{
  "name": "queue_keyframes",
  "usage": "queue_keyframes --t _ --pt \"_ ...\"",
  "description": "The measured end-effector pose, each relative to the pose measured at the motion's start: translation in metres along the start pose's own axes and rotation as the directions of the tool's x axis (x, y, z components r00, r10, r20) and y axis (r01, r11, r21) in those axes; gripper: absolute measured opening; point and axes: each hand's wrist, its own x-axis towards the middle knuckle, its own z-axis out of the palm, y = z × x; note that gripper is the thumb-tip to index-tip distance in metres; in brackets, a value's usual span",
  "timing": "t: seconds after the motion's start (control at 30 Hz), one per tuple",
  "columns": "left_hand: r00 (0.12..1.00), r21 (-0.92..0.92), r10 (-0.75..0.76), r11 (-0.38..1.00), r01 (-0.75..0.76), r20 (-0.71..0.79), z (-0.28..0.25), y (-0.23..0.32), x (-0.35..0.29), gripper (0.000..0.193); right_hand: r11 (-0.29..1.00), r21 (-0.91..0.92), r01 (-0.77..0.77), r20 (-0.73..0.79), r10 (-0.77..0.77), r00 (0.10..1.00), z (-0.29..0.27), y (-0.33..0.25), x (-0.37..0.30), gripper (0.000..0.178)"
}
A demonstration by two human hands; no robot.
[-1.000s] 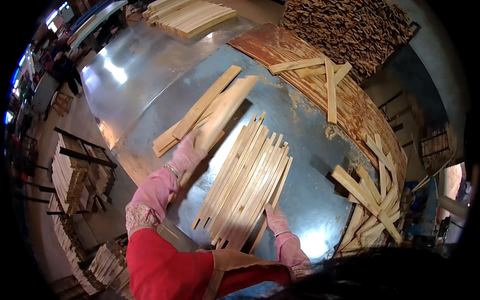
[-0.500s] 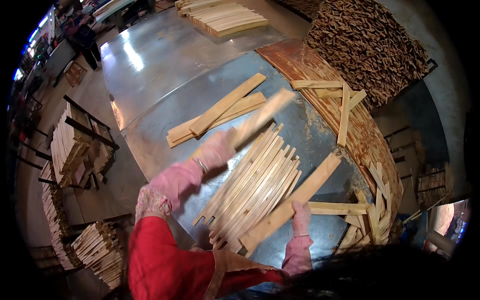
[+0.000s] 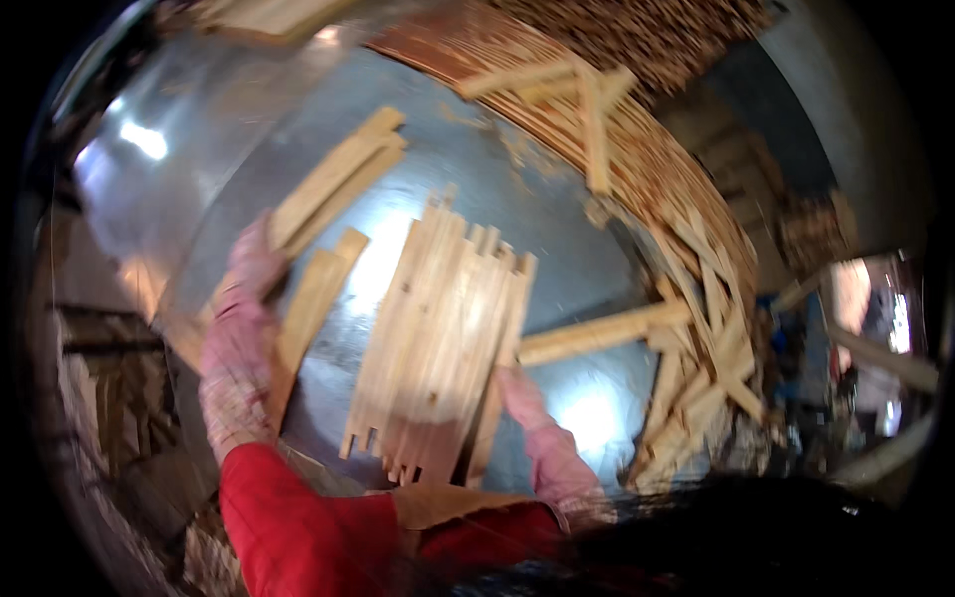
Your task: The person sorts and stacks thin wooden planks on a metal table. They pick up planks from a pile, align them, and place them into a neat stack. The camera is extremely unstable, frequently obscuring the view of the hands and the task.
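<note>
My left hand (image 3: 257, 257), in a pink glove and blurred by motion, grips the lower end of a wooden board (image 3: 333, 184) at the upper left. That board overlaps another along its right edge. A separate board (image 3: 316, 308) lies just right of my left forearm. Pale wooden slats (image 3: 428, 338) stand side by side in a bundle before me, their ends uneven, some notched. My right hand (image 3: 520, 396), gloved too, is closed at the bundle's right side around a slat (image 3: 484, 433) held against it.
Right of my right hand, a strip (image 3: 607, 331) points to a heap of loose offcuts (image 3: 696, 388). More pieces (image 3: 592, 124) lie on the worn brown board (image 3: 438, 45) edging the metal table (image 3: 298, 129). Stacked wood (image 3: 109, 398) stands at the left, with a large wood pile (image 3: 647, 35) behind.
The view has shifted. My left hand has moved left, away from the bundle, to the boards there. My right hand has brought its slat from a slant over the bundle to its right side.
</note>
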Motion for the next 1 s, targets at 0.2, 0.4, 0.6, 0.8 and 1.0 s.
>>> queue_keyframes --t 0.2,0.4,0.6,0.8,1.0 --pt "0.967 0.338 0.230 0.924 -0.181 -0.112 -0.004 -0.078 -0.051 0.084 0.999 0.046 -0.019 -0.515 0.040 0.856 -0.020 0.042 0.019 0.061" --pt "0.895 0.014 0.438 0.899 -0.438 -0.086 0.070 -0.017 -0.116 0.075 0.564 0.797 0.218 -0.472 0.355 0.807 -0.096 0.113 0.101 0.050" --pt "0.944 -0.463 0.265 0.874 -0.148 0.198 0.112 0.055 -0.201 0.087 0.880 0.458 0.125 -0.507 0.143 0.850 -0.054 0.082 0.016 0.050" --pt "0.938 -0.747 0.196 0.658 0.091 0.287 0.143 0.066 -0.203 0.090 0.943 -0.161 0.293 -0.004 -0.297 0.955 0.030 0.109 -0.062 0.058" --pt "0.955 -0.529 0.149 0.848 0.010 0.256 0.126 0.064 -0.213 0.089 0.864 -0.388 -0.320 -0.746 -0.090 0.660 -0.296 0.102 0.048 0.058"
